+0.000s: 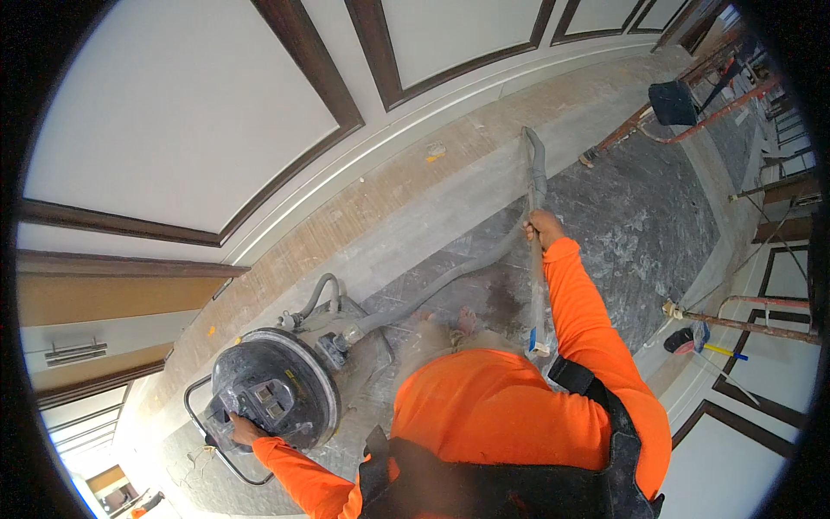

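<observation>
My right hand [543,227] is closed around a dusty metal vacuum wand [535,303], which runs up to a grey ribbed hose [471,264] bent at the far end. On the lower left, a dusty wet-and-dry vacuum [277,389] with a black lid and curved tube handle has the hose attached at its side. My left hand [245,428] touches the lid beside its switches; its fingers are too small and partly hidden to tell open from closed. A second short curved hose [316,294] rises behind the vacuum.
A dusty grey floor [631,225] runs along white panelled walls [173,121] with dark trim. Red scaffold frames [718,112] stand at the right, with a black container [670,102], cables and a small object with a yellow handle [718,349]. A doorway [104,294] is at the left.
</observation>
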Demonstrator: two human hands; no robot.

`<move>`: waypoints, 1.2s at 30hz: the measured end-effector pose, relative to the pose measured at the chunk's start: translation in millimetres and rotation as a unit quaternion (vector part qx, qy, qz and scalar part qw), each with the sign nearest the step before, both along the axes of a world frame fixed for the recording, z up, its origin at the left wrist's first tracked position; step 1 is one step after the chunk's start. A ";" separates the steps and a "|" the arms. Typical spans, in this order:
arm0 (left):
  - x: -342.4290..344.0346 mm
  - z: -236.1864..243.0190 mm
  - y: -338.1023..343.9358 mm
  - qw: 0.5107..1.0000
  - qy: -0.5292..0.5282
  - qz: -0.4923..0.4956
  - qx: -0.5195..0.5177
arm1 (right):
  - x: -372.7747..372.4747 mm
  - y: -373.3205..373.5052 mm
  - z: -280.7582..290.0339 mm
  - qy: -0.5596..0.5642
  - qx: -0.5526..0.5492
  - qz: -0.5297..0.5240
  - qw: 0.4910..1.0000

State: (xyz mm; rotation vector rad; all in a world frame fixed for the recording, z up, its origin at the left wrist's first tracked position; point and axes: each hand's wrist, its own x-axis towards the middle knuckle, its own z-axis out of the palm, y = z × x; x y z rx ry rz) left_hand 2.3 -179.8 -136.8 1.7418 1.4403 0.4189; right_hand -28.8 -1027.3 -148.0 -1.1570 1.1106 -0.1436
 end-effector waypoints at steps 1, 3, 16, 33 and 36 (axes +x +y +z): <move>-1.5 2.2 -7.2 1.000 -0.008 0.003 0.008 | 4.5 -0.9 0.9 0.006 -0.007 -0.003 1.000; -6.1 0.9 8.0 0.999 -0.027 0.027 -0.008 | 29.5 6.8 3.8 0.026 0.012 -0.012 1.000; -8.9 -13.9 -11.0 0.996 -0.079 0.036 -0.006 | 94.3 10.2 26.0 0.003 0.005 0.034 0.999; -6.8 -15.5 -8.9 0.998 -0.026 0.030 0.051 | 141.7 -25.0 88.6 -0.143 0.155 -0.038 0.977; -5.4 -25.9 -0.6 0.994 0.022 -0.026 0.102 | 144.7 -17.7 113.9 -0.244 0.227 -0.092 0.938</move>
